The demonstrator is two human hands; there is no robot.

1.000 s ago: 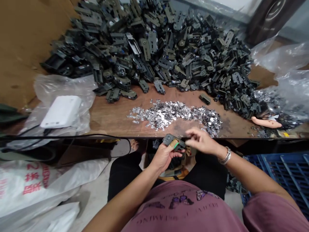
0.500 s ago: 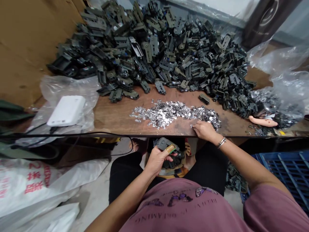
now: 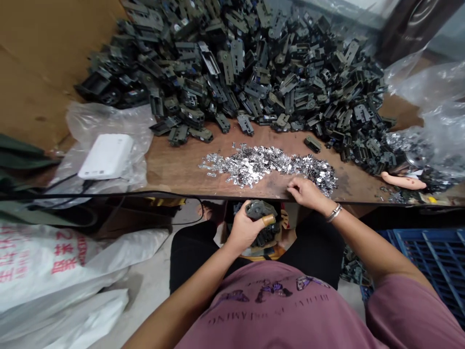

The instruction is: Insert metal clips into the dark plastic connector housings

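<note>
My left hand (image 3: 242, 229), with a yellowish covering on its thumb, is wrapped round a dark green plastic housing (image 3: 260, 208) just below the table's front edge. My right hand (image 3: 307, 193) rests at that edge, thumb and fingertips pinched together; whatever is between them is too small to make out. Just beyond it spreads a heap of small shiny metal clips (image 3: 250, 167). Under my left hand, more dark housings (image 3: 267, 236) lie in a container between my knees, partly hidden.
A big pile of dark green housings (image 3: 232, 72) covers the back of the wooden table (image 3: 174, 169). A white box (image 3: 106, 156) with a cable sits on plastic at left. Clear plastic bags (image 3: 436, 121) lie at right. White sacks (image 3: 32, 271) and a blue crate (image 3: 432, 257) flank me.
My left hand has turned the housing and shifted slightly right and up. My right hand has drawn its fingertips slightly back from the clips. The whole view has shifted a little.
</note>
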